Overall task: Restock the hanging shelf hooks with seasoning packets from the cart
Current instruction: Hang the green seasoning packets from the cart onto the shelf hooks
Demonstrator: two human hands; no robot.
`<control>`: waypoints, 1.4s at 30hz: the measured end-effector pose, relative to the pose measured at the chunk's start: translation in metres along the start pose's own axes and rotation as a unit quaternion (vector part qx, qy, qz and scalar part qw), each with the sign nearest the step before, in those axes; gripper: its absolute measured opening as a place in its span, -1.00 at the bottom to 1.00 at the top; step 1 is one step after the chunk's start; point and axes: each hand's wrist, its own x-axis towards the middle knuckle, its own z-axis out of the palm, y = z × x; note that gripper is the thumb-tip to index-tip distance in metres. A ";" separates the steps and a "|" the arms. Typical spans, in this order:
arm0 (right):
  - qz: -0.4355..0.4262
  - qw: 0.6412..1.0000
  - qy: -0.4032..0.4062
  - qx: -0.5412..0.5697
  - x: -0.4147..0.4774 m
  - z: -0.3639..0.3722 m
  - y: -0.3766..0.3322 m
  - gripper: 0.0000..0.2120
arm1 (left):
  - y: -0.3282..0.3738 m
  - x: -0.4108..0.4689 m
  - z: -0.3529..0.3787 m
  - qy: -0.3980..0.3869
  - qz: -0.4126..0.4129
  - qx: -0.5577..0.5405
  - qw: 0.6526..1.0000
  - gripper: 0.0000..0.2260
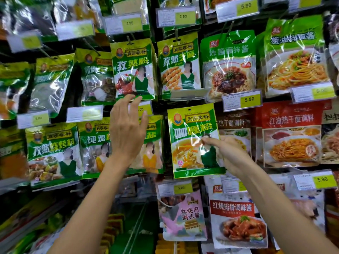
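My right hand [226,153] pinches a yellow-and-green curry seasoning packet [189,125] by its right edge, thumb on the front, and holds it upright before the hanging shelf. Its punched hole is at the top, just under a blank price-tag holder [189,93]. My left hand [127,128] is raised with fingers spread and relaxed in front of a stack of green packets [153,143], its fingertips near the lower edge of the cumin powder packet [134,68] and a yellow price tag [145,109].
Rows of hooked packets fill the wall: green seasoning bags on the left [53,153], noodle sauce pouches [228,63] and red pouches [291,134] on the right, a pink pouch [183,215] below. Price tags stick out at each hook. A cart [113,226] with goods lies low.
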 end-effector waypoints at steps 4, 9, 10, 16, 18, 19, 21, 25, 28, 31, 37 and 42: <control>0.012 1.000 0.000 -0.004 0.008 0.005 0.002 -0.74 | -0.021 0.000 0.027 -0.061 0.035 0.061 0.996 -0.59; 0.022 0.998 0.039 -0.032 0.018 0.003 0.003 -0.85 | -0.028 -0.004 0.041 -0.030 0.050 0.057 0.997 -0.60; 0.018 0.998 0.045 -0.031 0.018 0.002 0.003 -0.85 | -0.029 -0.003 0.043 -0.027 0.052 0.055 0.997 -0.61; 0.033 0.997 0.056 -0.047 0.022 -0.005 0.004 -0.61 | -0.031 0.000 0.046 -0.021 0.061 0.037 0.997 -0.62; 0.040 0.997 0.048 -0.035 0.023 -0.003 0.004 -0.70 | -0.033 -0.001 0.047 -0.013 0.065 0.035 0.997 -0.62; 0.043 0.997 0.048 -0.030 0.023 -0.002 0.004 -0.76 | -0.033 -0.001 0.048 -0.010 0.066 0.032 0.997 -0.63; 0.045 0.997 0.056 -0.036 0.025 0.001 0.003 -0.83 | -0.034 -0.001 0.049 -0.007 0.068 0.029 0.997 -0.63; 0.034 0.990 0.109 -0.088 0.033 0.004 0.005 -0.68 | -0.035 -0.001 0.048 -0.004 0.072 0.027 0.997 -0.63; -0.007 0.984 0.129 -0.125 0.039 0.006 0.013 -0.76 | -0.035 0.000 0.048 -0.002 0.073 0.025 0.997 -0.63; -0.038 0.977 0.156 -0.143 0.043 0.006 0.022 -0.60 | -0.035 0.000 0.048 -0.004 0.072 0.024 0.997 -0.63; -0.066 0.954 0.208 -0.206 0.046 0.012 0.028 -0.62 | -0.033 0.000 0.046 -0.014 0.066 0.016 0.998 -0.62; -0.100 0.924 0.243 -0.279 0.033 0.007 0.030 -0.66 | -0.023 -0.004 0.039 -0.014 0.050 0.006 0.999 -0.64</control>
